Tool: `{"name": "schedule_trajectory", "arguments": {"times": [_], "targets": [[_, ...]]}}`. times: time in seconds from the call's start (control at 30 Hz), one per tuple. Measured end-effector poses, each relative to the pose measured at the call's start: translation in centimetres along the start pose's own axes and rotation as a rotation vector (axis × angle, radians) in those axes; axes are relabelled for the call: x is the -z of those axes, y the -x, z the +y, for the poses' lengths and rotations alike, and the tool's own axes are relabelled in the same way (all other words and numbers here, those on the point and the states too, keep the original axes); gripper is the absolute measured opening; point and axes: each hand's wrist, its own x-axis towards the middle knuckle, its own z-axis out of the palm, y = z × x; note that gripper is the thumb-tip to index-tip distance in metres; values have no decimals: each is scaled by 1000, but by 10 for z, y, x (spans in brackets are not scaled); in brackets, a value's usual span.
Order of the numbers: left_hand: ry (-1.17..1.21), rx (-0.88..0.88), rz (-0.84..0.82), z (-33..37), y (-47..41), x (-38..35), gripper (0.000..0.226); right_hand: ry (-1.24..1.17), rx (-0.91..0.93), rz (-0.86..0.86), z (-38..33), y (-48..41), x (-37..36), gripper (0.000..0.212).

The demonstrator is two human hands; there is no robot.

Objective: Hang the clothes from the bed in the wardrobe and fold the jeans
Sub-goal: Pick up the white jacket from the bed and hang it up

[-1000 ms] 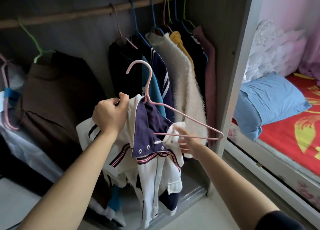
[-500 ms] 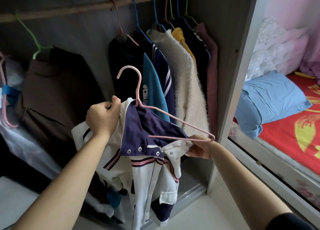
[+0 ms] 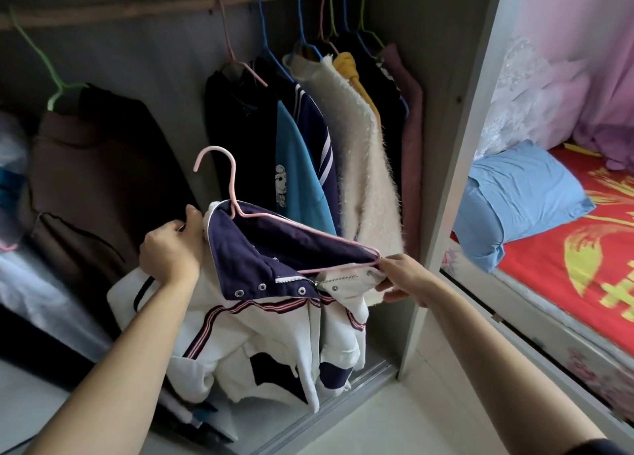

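Two bare hands held a white and navy jacket (image 3: pixel 267 334) on a pink hanger (image 3: pixel 234 187) in front of the open wardrobe (image 3: pixel 442 111), well below its wooden rail (image 3: pixel 137 8). The left hand (image 3: pixel 171 252) was curled tight around the white fabric at the jacket's left shoulder, just beside the navy-lined hood. The right hand (image 3: pixel 401 279) pinched the white front edge of the jacket at the hanger's right corner, thumb beneath and fingers above. The hanger sat tilted, its hook raised on the left and free of the rail, its right arm sloping down toward the right hand. The hood lay open over the hanger, with its snaps and the top of the zipper showing, and the sleeves and body drooped in folds toward the wardrobe's bottom track.

Several garments hung on the rail behind: a brown one (image 3: pixel 92 180) on a green hanger (image 3: pixel 51 70) at the left, then a black top (image 3: pixel 240 139), a teal shirt (image 3: pixel 298 166) with a small cartoon print, a cream fuzzy sweater (image 3: pixel 360 166), a yellow piece (image 3: pixel 346 67) and a mauve one (image 3: pixel 411 139) against the side panel. To the right of the wardrobe stood a bed with a red sheet (image 3: pixel 566 283) and a blue pillow (image 3: pixel 521 200).
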Motion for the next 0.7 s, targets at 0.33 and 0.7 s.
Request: {"name": "schedule_trajectory", "arguments": {"times": [0.33,0.7], "targets": [[28,-229,47,1,6,3,61,-53,83,71,-2,5,13,27],[22,-481,-86,-6,24,2,67,143,239,494,-8,2,14,26]]}}
